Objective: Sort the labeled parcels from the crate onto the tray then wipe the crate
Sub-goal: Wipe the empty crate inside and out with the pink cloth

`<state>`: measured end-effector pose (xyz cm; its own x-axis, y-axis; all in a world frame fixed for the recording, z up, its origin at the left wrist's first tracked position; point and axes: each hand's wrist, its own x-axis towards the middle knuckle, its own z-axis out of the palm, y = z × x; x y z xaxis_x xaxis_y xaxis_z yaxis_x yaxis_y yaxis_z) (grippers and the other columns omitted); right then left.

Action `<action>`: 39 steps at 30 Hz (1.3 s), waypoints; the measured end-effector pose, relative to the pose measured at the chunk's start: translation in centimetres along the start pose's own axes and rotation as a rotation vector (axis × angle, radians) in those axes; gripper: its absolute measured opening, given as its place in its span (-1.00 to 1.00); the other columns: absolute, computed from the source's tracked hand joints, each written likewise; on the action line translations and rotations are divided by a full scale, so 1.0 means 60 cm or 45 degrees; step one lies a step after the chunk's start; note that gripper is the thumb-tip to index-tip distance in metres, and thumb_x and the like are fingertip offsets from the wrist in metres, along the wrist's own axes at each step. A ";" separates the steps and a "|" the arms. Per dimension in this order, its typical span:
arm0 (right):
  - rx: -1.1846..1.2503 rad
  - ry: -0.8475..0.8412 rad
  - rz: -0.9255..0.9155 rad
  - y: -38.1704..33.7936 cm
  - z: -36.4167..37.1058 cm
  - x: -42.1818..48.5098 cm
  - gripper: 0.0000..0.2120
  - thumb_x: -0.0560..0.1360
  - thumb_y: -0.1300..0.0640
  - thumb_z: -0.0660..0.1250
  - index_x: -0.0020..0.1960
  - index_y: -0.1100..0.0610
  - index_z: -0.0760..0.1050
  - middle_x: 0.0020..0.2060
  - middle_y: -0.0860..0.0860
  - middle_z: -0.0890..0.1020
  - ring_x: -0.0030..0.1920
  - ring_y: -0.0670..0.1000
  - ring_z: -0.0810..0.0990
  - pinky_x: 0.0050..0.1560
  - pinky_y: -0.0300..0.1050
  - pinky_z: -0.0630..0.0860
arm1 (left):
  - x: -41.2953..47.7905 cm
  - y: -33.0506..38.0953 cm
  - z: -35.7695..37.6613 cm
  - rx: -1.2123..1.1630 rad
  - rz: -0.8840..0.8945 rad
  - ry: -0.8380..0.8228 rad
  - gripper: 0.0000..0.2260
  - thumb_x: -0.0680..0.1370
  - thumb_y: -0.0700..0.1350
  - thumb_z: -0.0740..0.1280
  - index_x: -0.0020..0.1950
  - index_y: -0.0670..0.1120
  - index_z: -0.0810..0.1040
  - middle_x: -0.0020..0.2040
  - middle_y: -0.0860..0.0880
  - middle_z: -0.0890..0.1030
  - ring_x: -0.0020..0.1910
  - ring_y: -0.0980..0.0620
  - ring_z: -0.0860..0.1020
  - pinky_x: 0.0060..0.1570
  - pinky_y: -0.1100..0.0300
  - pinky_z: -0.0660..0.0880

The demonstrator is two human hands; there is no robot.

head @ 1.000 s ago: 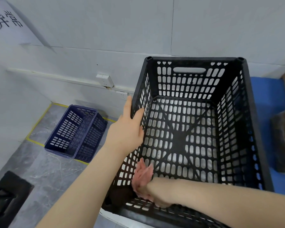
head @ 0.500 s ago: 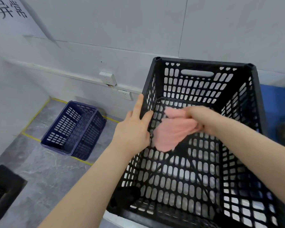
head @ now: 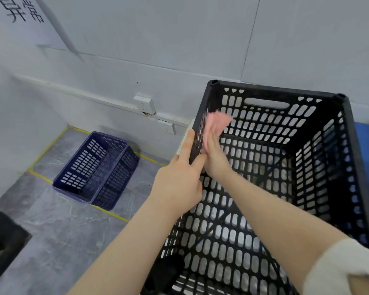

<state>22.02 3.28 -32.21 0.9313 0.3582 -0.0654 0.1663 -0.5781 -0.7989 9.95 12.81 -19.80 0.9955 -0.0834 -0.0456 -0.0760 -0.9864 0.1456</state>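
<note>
A tall black perforated crate [head: 273,90] stands in front of me, and I see nothing lying inside it. My left hand [head: 179,179] grips the rim of its left wall, thumb inside and fingers outside. My right hand [head: 213,154] is inside the crate and presses a pink cloth [head: 216,122] flat against the inner face of that left wall, near the top far corner. No parcels and no tray are in view.
A dark blue basket [head: 94,169] sits on the grey floor at the left, inside yellow tape lines. Wall sockets [head: 144,104] are mounted behind it. A black object [head: 2,241] lies at the bottom left. A blue surface [head: 366,135] shows right of the crate.
My right hand has carried the pink cloth from the crate's near bottom corner up across the middle to the upper left wall. My left hand stays on the rim.
</note>
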 end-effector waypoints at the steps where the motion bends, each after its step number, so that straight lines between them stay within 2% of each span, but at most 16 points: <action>1: -0.170 -0.126 -0.008 0.029 0.010 -0.012 -0.35 0.52 0.41 0.14 0.53 0.30 -0.04 0.52 0.22 0.05 0.51 0.16 0.09 0.49 -0.05 0.08 | 0.000 0.000 -0.001 -0.001 -0.002 -0.004 -0.54 0.49 -0.14 0.21 0.39 0.05 0.28 0.55 -0.06 -0.29 0.20 -0.06 0.42 -0.25 0.17 0.32; 3: -0.447 -0.294 -0.129 0.082 0.025 -0.021 -0.21 0.41 0.46 0.20 0.54 0.29 -0.08 0.53 0.20 0.01 0.52 0.18 0.04 0.50 0.04 0.11 | -0.001 0.000 -0.002 -0.011 -0.013 -0.014 -0.56 0.49 -0.14 0.21 0.37 0.04 0.29 0.55 -0.06 -0.30 0.15 -0.07 0.45 -0.27 0.16 0.32; 6: -0.407 -0.394 -0.063 0.083 0.000 -0.019 -0.19 0.42 0.45 0.19 0.56 0.19 -0.12 0.55 0.12 -0.02 0.54 0.09 0.00 0.50 -0.04 0.15 | 0.001 0.000 -0.004 0.000 -0.018 -0.038 -0.55 0.49 -0.14 0.21 0.37 0.04 0.26 0.54 -0.06 -0.32 0.13 -0.06 0.45 -0.27 0.15 0.31; 8: -0.207 -0.459 0.083 0.044 -0.029 -0.017 -0.45 0.57 0.32 0.16 0.53 0.19 0.12 0.49 0.15 0.23 0.48 0.11 0.23 0.42 -0.12 0.26 | 0.001 0.001 -0.005 0.012 -0.019 -0.049 -0.55 0.50 -0.14 0.20 0.38 0.05 0.25 0.54 -0.05 -0.35 0.10 -0.05 0.45 -0.27 0.16 0.31; 10: 0.301 -0.491 0.336 -0.008 -0.068 -0.027 -0.63 0.61 0.24 0.15 0.41 0.14 0.36 0.21 0.10 0.56 0.12 0.00 0.55 0.08 -0.19 0.48 | 0.001 0.001 -0.004 0.008 -0.022 -0.060 -0.51 0.49 -0.14 0.21 0.41 0.08 0.22 0.53 -0.04 -0.36 0.10 -0.06 0.46 -0.25 0.15 0.35; 13: 0.891 -0.152 0.470 -0.064 -0.110 -0.045 -0.70 0.61 0.23 0.16 0.30 0.13 0.47 -0.04 0.06 0.65 -0.21 -0.09 0.56 -0.20 -0.26 0.51 | 0.004 0.001 -0.003 0.000 -0.030 -0.080 -0.47 0.49 -0.15 0.22 0.44 0.07 0.20 0.53 -0.05 -0.35 0.07 -0.08 0.47 -0.24 0.12 0.42; 16: 0.747 0.119 0.172 -0.093 -0.115 -0.098 -0.50 0.54 0.37 0.15 0.34 -0.09 0.44 0.10 -0.07 0.61 -0.19 -0.13 0.61 -0.29 -0.28 0.55 | 0.004 0.002 -0.004 0.010 -0.044 -0.074 -0.51 0.49 -0.13 0.21 0.42 0.04 0.24 0.54 -0.07 -0.31 0.02 -0.07 0.48 -0.29 0.13 0.35; 18: 0.686 -0.002 -0.004 -0.095 -0.084 -0.129 -0.31 0.50 0.48 0.13 0.42 -0.18 0.30 0.37 -0.09 0.42 0.08 -0.18 0.56 -0.14 -0.33 0.56 | 0.004 0.002 -0.004 -0.003 -0.053 -0.063 -0.54 0.51 -0.12 0.19 0.41 0.02 0.25 0.55 -0.05 -0.28 -0.01 -0.08 0.51 -0.28 0.12 0.37; 20: 0.575 -0.101 -0.091 -0.075 -0.033 -0.146 -0.21 0.47 0.54 0.11 0.52 -0.11 0.12 0.54 -0.10 0.10 0.45 -0.18 0.21 0.24 -0.47 0.34 | 0.004 0.004 -0.003 0.000 -0.075 -0.065 -0.60 0.56 -0.10 0.14 0.40 -0.01 0.25 0.56 -0.04 -0.27 0.01 -0.09 0.52 -0.25 0.11 0.38; 21: 0.491 -0.092 -0.098 -0.062 -0.005 -0.151 -0.22 0.48 0.53 0.12 0.55 -0.04 0.07 0.55 -0.08 0.03 0.50 -0.18 0.08 0.34 -0.48 0.20 | 0.004 0.004 -0.002 -0.004 -0.081 -0.057 -0.61 0.58 -0.09 0.13 0.41 -0.01 0.24 0.56 -0.04 -0.26 0.01 -0.10 0.52 -0.26 0.11 0.37; 25: 0.044 -0.126 0.005 -0.003 0.076 -0.187 -0.37 0.53 0.38 0.16 0.55 0.18 0.03 0.54 0.08 0.07 0.54 0.02 0.04 0.51 -0.03 0.10 | 0.004 0.003 -0.004 -0.010 -0.076 -0.062 -0.64 0.58 -0.02 0.08 0.38 0.02 0.27 0.56 -0.03 -0.26 -0.04 -0.11 0.54 -0.26 0.12 0.36; 27: 0.059 -0.290 -0.013 0.014 0.076 -0.210 -0.25 0.46 0.49 0.14 0.56 0.15 -0.03 0.55 0.05 -0.01 0.55 0.02 -0.01 0.53 -0.05 0.05 | 0.004 0.005 -0.005 0.008 -0.080 -0.067 -0.61 0.55 0.03 0.02 0.36 0.02 0.30 0.56 -0.02 -0.27 -0.05 -0.09 0.53 -0.26 0.14 0.33; 30: -0.009 -0.371 0.086 0.007 0.033 -0.199 -0.39 0.53 0.42 0.12 0.53 0.13 0.12 0.46 0.04 0.25 0.48 0.02 0.21 0.46 -0.27 0.09 | 0.003 0.005 -0.004 0.029 -0.096 -0.067 -0.66 0.58 -0.01 0.09 0.36 0.03 0.31 0.56 -0.01 -0.28 -0.07 -0.07 0.52 -0.27 0.15 0.31; 33: 0.252 -0.490 0.288 -0.046 -0.018 -0.193 -0.57 0.59 0.32 0.11 0.44 0.15 0.27 0.26 0.12 0.50 0.22 0.06 0.51 0.26 -0.17 0.46 | 0.004 0.004 0.000 0.046 -0.094 -0.062 -0.64 0.60 -0.05 0.12 0.41 0.05 0.26 0.55 -0.01 -0.29 -0.16 -0.01 0.43 -0.28 0.16 0.31; 36: 0.600 -0.443 0.303 -0.108 -0.037 -0.239 -0.57 0.50 0.40 0.08 0.27 0.09 0.43 0.12 0.20 0.58 0.07 0.21 0.59 0.12 0.08 0.55 | 0.006 0.000 0.003 0.001 -0.086 -0.051 -0.60 0.61 -0.05 0.09 0.46 0.06 0.21 0.56 0.01 -0.28 -0.15 -0.04 0.47 -0.25 0.15 0.34; 39: 0.710 -0.292 0.048 -0.151 -0.032 -0.291 -0.42 0.40 0.38 0.07 0.24 -0.13 0.46 0.13 -0.07 0.48 0.15 -0.09 0.50 0.24 -0.22 0.46 | 0.005 -0.004 0.004 -0.094 -0.052 -0.028 -0.62 0.61 -0.03 0.10 0.44 0.04 0.23 0.56 0.03 -0.23 -0.08 -0.12 0.55 -0.20 0.07 0.46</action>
<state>4.87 0.86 -22.67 0.8295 0.5297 -0.1771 -0.1177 -0.1441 -0.9825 10.26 12.99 -20.10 0.9961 -0.0472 -0.0750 -0.0301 -0.9761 0.2154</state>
